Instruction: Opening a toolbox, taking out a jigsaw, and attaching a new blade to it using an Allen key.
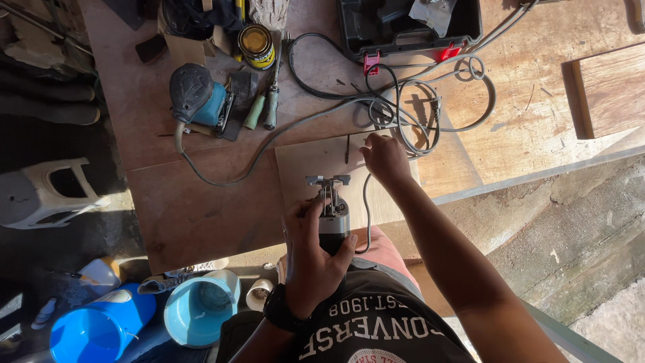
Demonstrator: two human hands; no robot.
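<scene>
The left hand [314, 259] is wrapped firmly round the dark body of a jigsaw [331, 214], fingers closed over the grip, holding the tool upright at the near edge of the tabletop [201, 208] with its metal shoe and blade end pointing away from the person, onto a small pale plywood panel [319, 168]. The right hand [384, 158] reaches further out, fingers curled and pinched down at the far right corner of that panel; it seems to press or pick at something small there, but what sits under the fingertips cannot be made out. The jigsaw's grey cord [366, 215] runs up from the tool past the right wrist into a loose tangle of grey cable [430, 101] beyond. No cut line or kerf shows in the panel, so as a judgement the sawing has not begun and the piece is only being set and steadied; the cutting itself looks to be all that is left. Further off lie a blue sander [200, 101], two screwdrivers [263, 107], a yellow-lidded tin [256, 46] and an open black tool case [408, 27]. Below the tabletop stand a blue bucket [201, 308] and a white stool [47, 195].
</scene>
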